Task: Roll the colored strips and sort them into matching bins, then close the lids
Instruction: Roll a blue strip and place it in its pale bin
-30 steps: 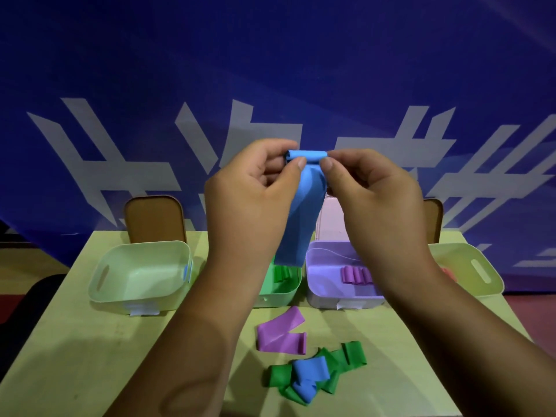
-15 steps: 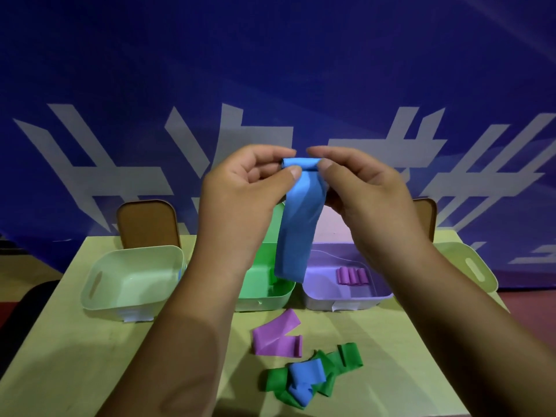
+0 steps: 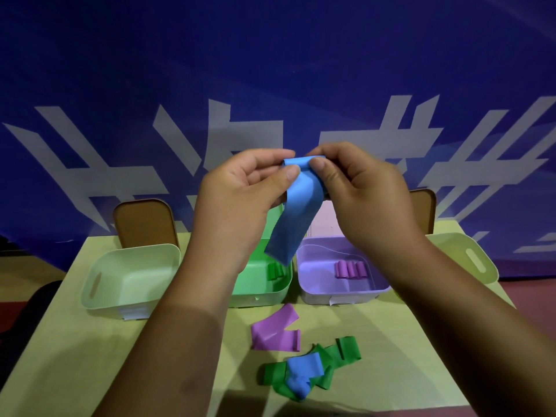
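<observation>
**Desk:** What's in hand?
**Photographer:** The blue strip [image 3: 296, 218], top edge pinched by left hand [image 3: 240, 191] and right hand [image 3: 358, 188], raised above the purple bin [image 3: 346, 296], tail hanging. Rolling looks barely begun.
**Desk:** Next?
**Photographer:** Likely winding the tail tight, then finding its bin.
**Desk:** The count?
**Photographer:** Four bins [image 3: 135, 278]. Three purple rolls [image 3: 350, 269] inside the purple bin; in front of it, one purple strip [image 3: 275, 332] and a green-and-blue heap [image 3: 304, 374], number unclear.

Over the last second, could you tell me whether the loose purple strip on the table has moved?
No: the purple strip still lies just in front of the purple bin's left front corner.
</observation>
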A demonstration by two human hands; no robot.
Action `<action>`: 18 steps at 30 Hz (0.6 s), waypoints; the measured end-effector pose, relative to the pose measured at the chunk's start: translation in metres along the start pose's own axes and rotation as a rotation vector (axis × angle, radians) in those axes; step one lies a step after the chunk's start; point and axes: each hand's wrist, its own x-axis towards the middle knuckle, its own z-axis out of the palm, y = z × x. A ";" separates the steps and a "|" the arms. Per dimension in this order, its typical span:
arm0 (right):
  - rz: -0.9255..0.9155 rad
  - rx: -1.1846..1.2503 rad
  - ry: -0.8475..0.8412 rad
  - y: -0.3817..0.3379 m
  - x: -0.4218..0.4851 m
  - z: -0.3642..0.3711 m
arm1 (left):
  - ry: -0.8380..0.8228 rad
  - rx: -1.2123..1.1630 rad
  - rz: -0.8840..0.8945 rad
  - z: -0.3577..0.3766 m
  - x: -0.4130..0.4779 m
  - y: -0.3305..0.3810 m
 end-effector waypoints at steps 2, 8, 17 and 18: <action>-0.037 -0.052 0.004 0.002 0.001 -0.001 | 0.014 0.016 0.008 0.001 -0.001 0.000; -0.141 -0.136 -0.016 0.010 0.005 -0.010 | 0.008 0.063 0.013 0.001 0.000 0.001; -0.044 -0.019 -0.065 0.012 -0.001 -0.019 | -0.021 0.032 0.005 0.012 0.001 -0.008; -0.027 0.015 -0.071 0.012 -0.002 -0.020 | -0.025 0.019 0.000 0.014 0.002 -0.009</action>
